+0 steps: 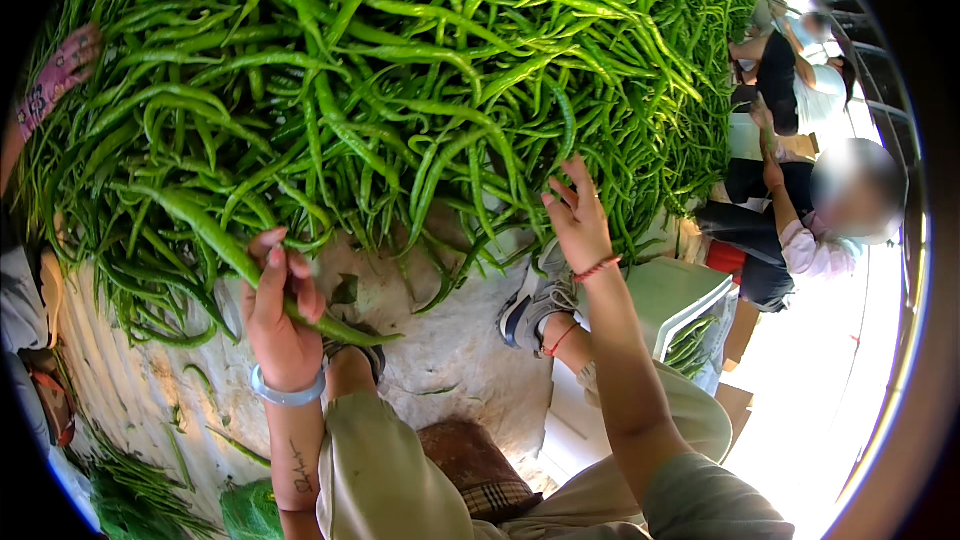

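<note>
A big heap of long green chili peppers (400,90) fills the view ahead of me. At the heap's near edge, my left hand (280,315), with a pale bangle at the wrist, is closed on one long green chili pepper (205,225). That pepper slants from the upper left down past my fingers, its tip sticking out to the right. My right hand (582,225), a red cord round its wrist, is held up by the front of the heap. Its fingers are apart, and no pepper shows in it.
A light green bin (668,295) with some peppers inside stands right of my legs. Several people (815,200) sit along the heap's right side. Another person's hand in a pink patterned sleeve (70,65) rests at the far left. Loose peppers (140,485) lie at lower left.
</note>
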Tool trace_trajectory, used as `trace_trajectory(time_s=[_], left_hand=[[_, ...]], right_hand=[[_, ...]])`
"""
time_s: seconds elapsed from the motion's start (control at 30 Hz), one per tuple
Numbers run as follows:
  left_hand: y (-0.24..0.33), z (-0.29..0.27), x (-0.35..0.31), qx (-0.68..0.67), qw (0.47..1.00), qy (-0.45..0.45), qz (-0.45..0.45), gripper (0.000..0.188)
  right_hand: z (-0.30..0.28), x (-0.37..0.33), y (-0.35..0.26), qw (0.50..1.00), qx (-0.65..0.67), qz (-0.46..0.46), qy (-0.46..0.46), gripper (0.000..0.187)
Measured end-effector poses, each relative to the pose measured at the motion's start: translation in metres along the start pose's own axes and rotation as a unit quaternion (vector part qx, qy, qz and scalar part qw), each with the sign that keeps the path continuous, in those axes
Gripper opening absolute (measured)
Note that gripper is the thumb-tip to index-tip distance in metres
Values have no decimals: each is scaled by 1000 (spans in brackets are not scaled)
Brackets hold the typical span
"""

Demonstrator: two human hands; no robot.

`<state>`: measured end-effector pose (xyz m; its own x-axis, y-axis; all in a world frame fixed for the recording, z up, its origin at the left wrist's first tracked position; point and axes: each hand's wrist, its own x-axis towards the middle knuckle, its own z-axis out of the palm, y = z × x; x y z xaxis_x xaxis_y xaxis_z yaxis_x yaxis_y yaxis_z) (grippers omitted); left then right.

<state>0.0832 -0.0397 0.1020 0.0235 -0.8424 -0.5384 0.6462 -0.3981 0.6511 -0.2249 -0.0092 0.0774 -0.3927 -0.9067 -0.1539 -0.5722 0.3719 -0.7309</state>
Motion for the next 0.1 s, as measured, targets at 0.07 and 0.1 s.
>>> trace_trajectory(time_s=[0.07, 0.1], left_hand=[[0, -7, -3, -14, 998, -59, -3, 21], [-5, -11, -1, -5, 997, -74, -7, 25]], right_hand=[[-7, 9, 42, 978, -181, 44, -90, 58], [-6, 13, 50, 946, -263, 87, -166, 61]])
